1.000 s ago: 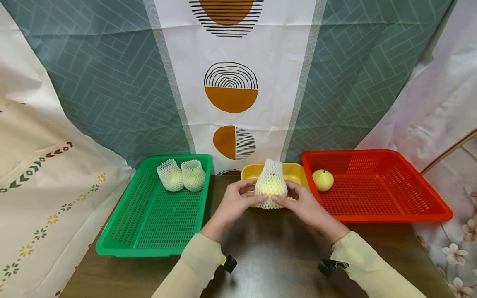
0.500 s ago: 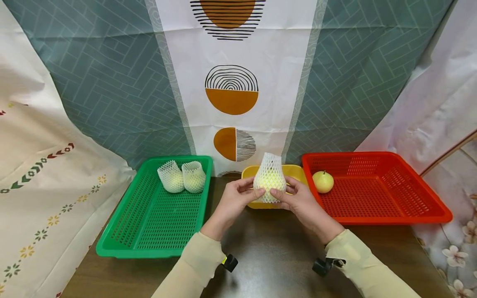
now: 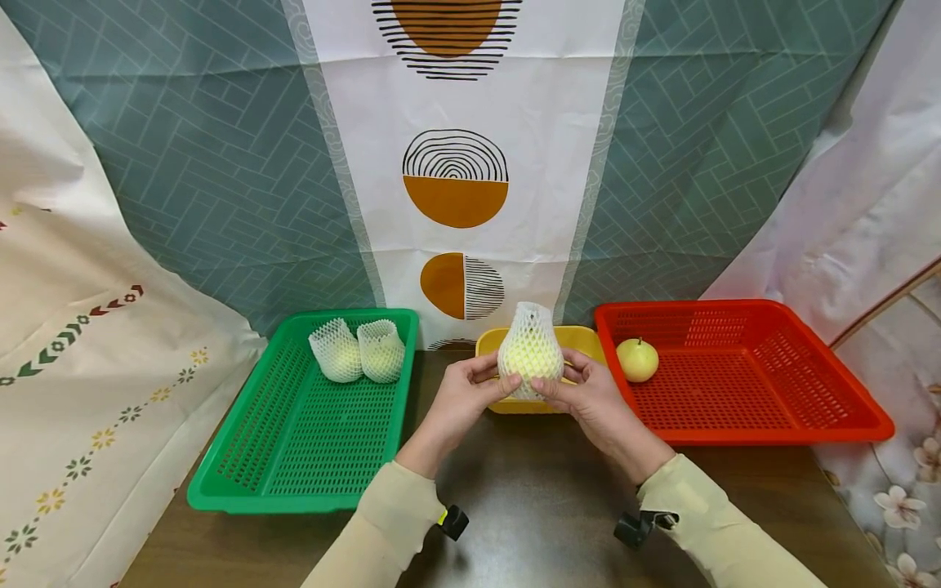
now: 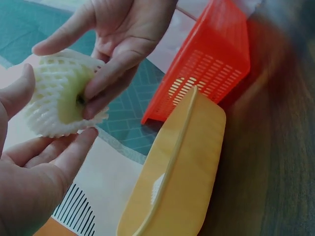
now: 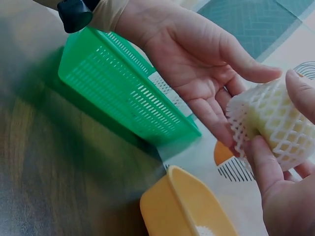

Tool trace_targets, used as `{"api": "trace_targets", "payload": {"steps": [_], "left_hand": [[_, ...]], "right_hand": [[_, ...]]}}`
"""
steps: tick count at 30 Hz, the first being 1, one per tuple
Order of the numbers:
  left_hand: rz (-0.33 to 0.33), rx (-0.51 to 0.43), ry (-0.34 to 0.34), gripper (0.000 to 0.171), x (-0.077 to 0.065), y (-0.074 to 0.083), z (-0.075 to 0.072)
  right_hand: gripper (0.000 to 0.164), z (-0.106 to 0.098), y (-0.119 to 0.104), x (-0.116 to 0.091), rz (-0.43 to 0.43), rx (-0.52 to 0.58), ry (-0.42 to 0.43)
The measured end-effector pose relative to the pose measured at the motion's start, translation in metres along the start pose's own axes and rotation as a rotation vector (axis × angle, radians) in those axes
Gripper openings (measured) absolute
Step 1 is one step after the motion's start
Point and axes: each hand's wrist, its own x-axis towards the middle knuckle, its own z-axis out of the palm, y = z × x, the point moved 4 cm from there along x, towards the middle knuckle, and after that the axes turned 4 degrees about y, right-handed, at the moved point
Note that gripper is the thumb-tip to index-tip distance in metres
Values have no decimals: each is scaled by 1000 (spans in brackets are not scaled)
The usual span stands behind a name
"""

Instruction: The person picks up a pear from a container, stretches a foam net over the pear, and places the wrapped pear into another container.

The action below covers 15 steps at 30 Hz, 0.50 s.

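Both hands hold a round yellow-green pear (image 3: 531, 358) in a white foam net sleeve (image 3: 532, 320), raised in front of the yellow bin (image 3: 494, 336). The net's narrower, loose end points up in the head view. My left hand (image 3: 467, 390) grips the pear's left side, thumb in front and fingers behind. From the other side, my right hand (image 3: 592, 398) does the same, its thumb near the left one. In the left wrist view, the pear's underside shows bare at the net's lower opening, with right-hand fingertips (image 4: 93, 93) at it.
At left, a green basket (image 3: 301, 490) holds two netted pears (image 3: 381, 356). A red basket (image 3: 772, 367) at right has one bare pear (image 3: 637, 359). White netting (image 4: 157, 189) lies inside the yellow bin. All stand on a dark wooden table (image 3: 544, 514) before hanging cloth.
The netted pear has risen slightly and shifted a little left in both hands. My right hand and forearm have moved slightly left. The baskets and their pears are unchanged.
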Motion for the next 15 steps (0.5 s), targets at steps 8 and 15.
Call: {"api": "trace_targets", "payload": {"steps": [8, 15], "left_hand": [[33, 4, 9, 51, -1, 2, 1], [26, -13, 7, 53, -2, 2, -1]], "right_hand": [[64, 3, -5, 0, -90, -151, 32], [61, 2, -8, 2, -127, -316, 36]]}}
